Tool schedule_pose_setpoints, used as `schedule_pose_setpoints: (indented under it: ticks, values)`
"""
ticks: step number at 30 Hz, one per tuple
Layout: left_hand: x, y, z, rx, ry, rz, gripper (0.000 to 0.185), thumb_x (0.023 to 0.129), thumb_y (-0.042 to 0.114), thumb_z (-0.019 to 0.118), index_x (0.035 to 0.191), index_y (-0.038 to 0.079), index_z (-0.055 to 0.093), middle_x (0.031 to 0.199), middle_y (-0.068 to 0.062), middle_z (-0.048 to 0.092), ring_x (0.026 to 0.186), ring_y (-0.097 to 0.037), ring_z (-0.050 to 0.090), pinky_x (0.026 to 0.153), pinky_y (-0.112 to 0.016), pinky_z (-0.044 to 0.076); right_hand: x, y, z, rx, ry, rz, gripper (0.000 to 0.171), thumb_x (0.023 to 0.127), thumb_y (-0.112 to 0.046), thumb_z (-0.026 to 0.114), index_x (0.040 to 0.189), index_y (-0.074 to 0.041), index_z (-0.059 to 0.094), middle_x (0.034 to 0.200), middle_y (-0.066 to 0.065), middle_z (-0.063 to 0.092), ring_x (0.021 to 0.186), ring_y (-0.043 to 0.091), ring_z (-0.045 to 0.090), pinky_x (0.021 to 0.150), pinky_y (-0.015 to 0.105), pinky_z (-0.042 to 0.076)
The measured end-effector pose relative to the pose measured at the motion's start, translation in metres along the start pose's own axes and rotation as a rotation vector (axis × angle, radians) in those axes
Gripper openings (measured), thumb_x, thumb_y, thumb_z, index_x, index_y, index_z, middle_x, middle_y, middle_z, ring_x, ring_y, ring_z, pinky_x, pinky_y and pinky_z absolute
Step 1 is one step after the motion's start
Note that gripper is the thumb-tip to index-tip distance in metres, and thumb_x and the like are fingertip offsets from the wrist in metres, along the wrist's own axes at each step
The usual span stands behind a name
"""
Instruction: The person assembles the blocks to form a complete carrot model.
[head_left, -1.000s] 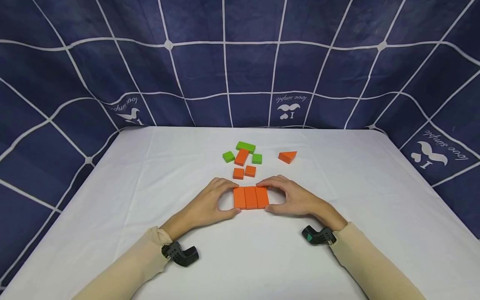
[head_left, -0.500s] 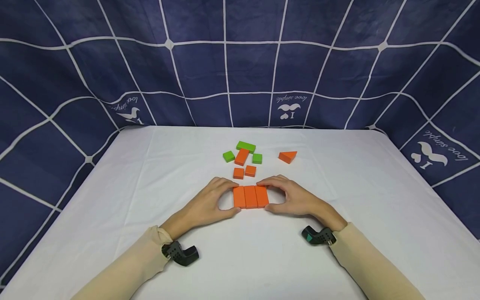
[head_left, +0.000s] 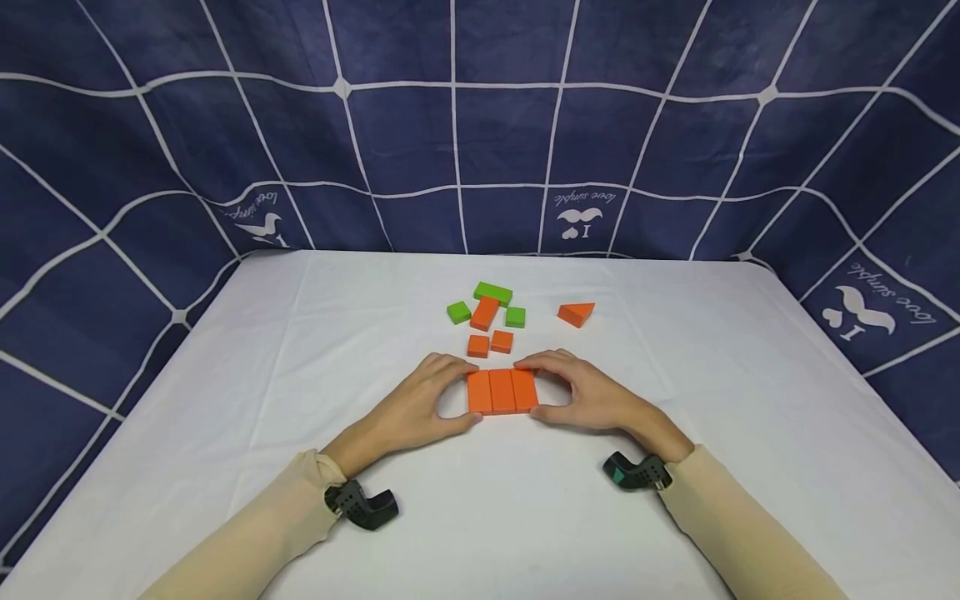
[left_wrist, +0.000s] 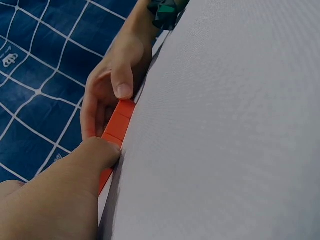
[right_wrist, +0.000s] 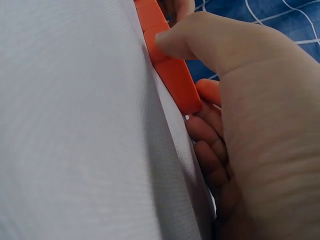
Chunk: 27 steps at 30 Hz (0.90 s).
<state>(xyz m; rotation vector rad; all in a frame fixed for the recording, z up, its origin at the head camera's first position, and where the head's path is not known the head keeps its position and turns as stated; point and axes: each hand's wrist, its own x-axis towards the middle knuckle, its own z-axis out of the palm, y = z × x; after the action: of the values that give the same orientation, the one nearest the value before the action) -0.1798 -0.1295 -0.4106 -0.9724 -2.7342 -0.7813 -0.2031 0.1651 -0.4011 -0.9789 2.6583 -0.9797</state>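
Three orange rectangular blocks (head_left: 502,392) side by side, long edges touching, flat on the white tablecloth (head_left: 225,400), about midway between the left and right edges and nearer the front edge than the back. Left hand (head_left: 408,408) against the left end of the row, fingers curled, index fingertip at the far corner of the leftmost block and thumb (left_wrist: 102,152) pressed to its near end, so pinching that block between them. Right hand (head_left: 592,396) mirrored at the right end, curled fingers over the far corner of the rightmost block, thumb (right_wrist: 172,42) pressed to the near edge, likewise clasping it. Behind the row, toward the back edge, loose pieces going left to right: small green cube (head_left: 458,312); two small orange cubes (head_left: 489,343) just beside each other and near the row; longer orange block (head_left: 484,313) lying at a slant, its far end touching a green rectangular block (head_left: 492,292); second green cube (head_left: 514,317); orange triangular wedge (head_left: 576,313) well apart to the right. Beige sleeves (head_left: 750,533) on both forearms, black wrist-worn cameras (head_left: 360,506) resting on the cloth. Dark blue grid-patterned backdrop (head_left: 480,133) behind the table.
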Motion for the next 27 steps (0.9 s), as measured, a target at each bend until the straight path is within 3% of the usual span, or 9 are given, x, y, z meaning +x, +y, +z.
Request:
schedule_pose_setpoints:
  ticks: [5,11,15,27]
  values:
    - [0.000,0.000,0.000,0.003,-0.009,-0.003,0.063,0.082,0.051,0.068,0.133,0.017,0.055,0.129,0.006,0.054,0.122,-0.009,0.044,0.106,-0.034,0.042,0.005,0.002,0.000,0.056,0.039,-0.012,0.056,0.084,-0.047,0.070,0.135,-0.031,0.053,0.131,-0.015,0.053,0.116,0.006,0.049,0.102,0.038,0.043]
    - [-0.001,-0.001,0.001,0.010,-0.014,-0.009,0.063,0.082,0.051,0.068,0.133,0.017,0.055,0.130,0.005,0.054,0.123,-0.010,0.044,0.106,-0.035,0.042,0.021,0.004,0.004,0.117,0.186,0.044,0.042,0.089,-0.036,0.068,0.127,-0.023,0.060,0.117,-0.008,0.062,0.097,0.009,0.057,0.085,0.028,0.050]
    - [-0.001,-0.001,0.001,0.010,-0.009,-0.009,0.063,0.081,0.051,0.069,0.133,0.017,0.055,0.130,0.005,0.054,0.122,-0.010,0.044,0.106,-0.034,0.042,0.032,0.003,0.008,0.103,0.248,0.100,0.038,0.089,-0.035,0.068,0.124,-0.022,0.062,0.112,-0.007,0.064,0.090,0.010,0.058,0.081,0.029,0.050]
    - [0.000,0.000,0.001,0.010,-0.005,-0.002,0.062,0.082,0.051,0.068,0.132,0.018,0.055,0.128,0.007,0.054,0.120,-0.007,0.044,0.105,-0.032,0.042,0.055,-0.003,0.014,-0.015,0.327,0.170,0.037,0.085,-0.030,0.071,0.118,-0.015,0.066,0.098,0.000,0.063,0.085,0.015,0.054,0.074,0.028,0.046]
